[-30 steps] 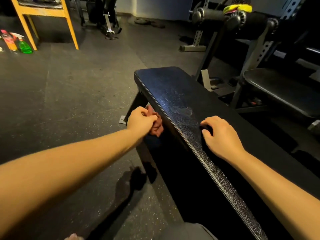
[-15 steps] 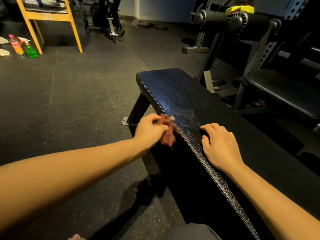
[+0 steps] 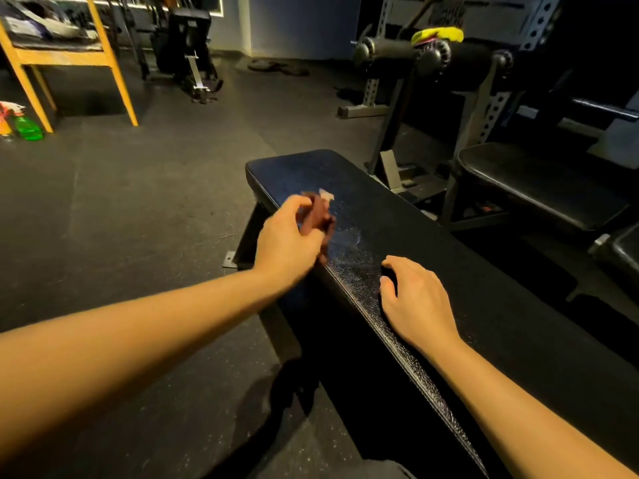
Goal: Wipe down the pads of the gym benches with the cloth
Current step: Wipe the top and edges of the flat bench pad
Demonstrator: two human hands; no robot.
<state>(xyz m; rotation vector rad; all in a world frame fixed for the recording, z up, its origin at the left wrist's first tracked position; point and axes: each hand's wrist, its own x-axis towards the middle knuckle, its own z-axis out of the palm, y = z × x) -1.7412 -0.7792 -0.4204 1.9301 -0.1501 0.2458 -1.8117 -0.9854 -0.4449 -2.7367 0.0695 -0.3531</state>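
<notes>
Dim gym, head view. Left hand (image 3: pixel 287 240) bunched round reddish cloth (image 3: pixel 320 212), blurred, at near edge of flat bench pad (image 3: pixel 397 209). Right hand (image 3: pixel 415 299) resting on pad, fingers loosely bent, holding nothing. Prob. early on: one damp smear beside cloth; most of pad & neighbouring bench pad (image 3: pixel 539 181) likely left.

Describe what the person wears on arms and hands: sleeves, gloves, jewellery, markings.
The left forearm and right forearm are bare, no sleeves in view. The left hand and right hand wear no gloves; no watch, band or ring shows, though the left hand is blurred.
</notes>
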